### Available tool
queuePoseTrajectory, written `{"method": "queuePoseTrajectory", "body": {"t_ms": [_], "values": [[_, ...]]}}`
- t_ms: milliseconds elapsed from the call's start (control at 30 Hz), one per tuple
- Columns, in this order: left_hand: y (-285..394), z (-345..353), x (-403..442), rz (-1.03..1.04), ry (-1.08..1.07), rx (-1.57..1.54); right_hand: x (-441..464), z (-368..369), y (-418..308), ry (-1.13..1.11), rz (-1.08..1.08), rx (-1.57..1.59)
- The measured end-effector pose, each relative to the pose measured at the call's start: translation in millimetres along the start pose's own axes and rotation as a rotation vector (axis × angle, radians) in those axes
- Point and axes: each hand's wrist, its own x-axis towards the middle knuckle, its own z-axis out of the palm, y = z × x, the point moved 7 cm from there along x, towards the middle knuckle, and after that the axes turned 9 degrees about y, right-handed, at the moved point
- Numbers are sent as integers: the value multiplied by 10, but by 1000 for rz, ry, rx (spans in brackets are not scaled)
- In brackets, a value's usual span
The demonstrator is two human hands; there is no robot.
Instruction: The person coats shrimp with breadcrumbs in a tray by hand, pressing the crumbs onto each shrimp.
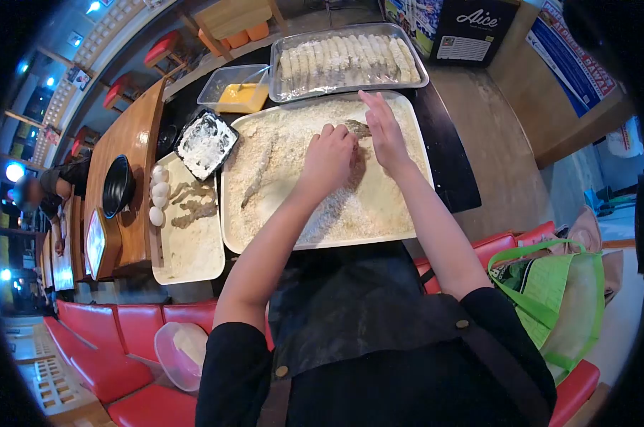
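Curls left hand (pixel 330 158) by shrimp (pixel 359 128) at far right of tray (pixel 224 206); cannot tell that grip. Presents right hand (pixel 387 139) flat, with grip wide. Could crush shrimp by pressing hard; could spill crumbs (pixel 300 132) by sweeping.

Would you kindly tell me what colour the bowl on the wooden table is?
The bowl is black, shown best in the head view.
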Motion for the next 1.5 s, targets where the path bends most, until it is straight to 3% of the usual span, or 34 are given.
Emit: {"method": "queuePoseTrajectory", "body": {"t_ms": [33, 167, 267, 333, 567, 833, 933, 1167, 1267, 1467, 1500], "values": [[-32, -12, 14, 11, -1, -38, 0, -5, 9, 8, 6, -2], [-405, -290, 8, -332, 192, -500, 8, -31, 7, 35, 26, 10], [-669, -564, 15, -542, 186, -467, 6, -31, 13, 36, 15, 16], [-836, -735, 10, -504, 324, -547, 9, -20, 20, 33, 6, 10], [-1029, -1128, 86, -557, 308, -607, 1, -22, 51, 36, 33, 1], [-279, -1392, 32, -516, 398, -814, 57, -86, 59, 71, 81, 88], [-240, -1308, -222, -611, 334, -842, 95, -155, 24, 48, 126, 66], [-890, -904, -1215, -749, -80, -416, -235, -212, 99, -207, 443, -32], [-934, -998, -1171, -474, -20, -211, -365, -166, 33, -259, 530, -88], [-958, -485, -875, -570, -119, -365, -479, 92, -102, -249, 459, -77], [-879, -471, -801, -572, -136, -387, -506, 155, -130, -318, 535, -97]]}}
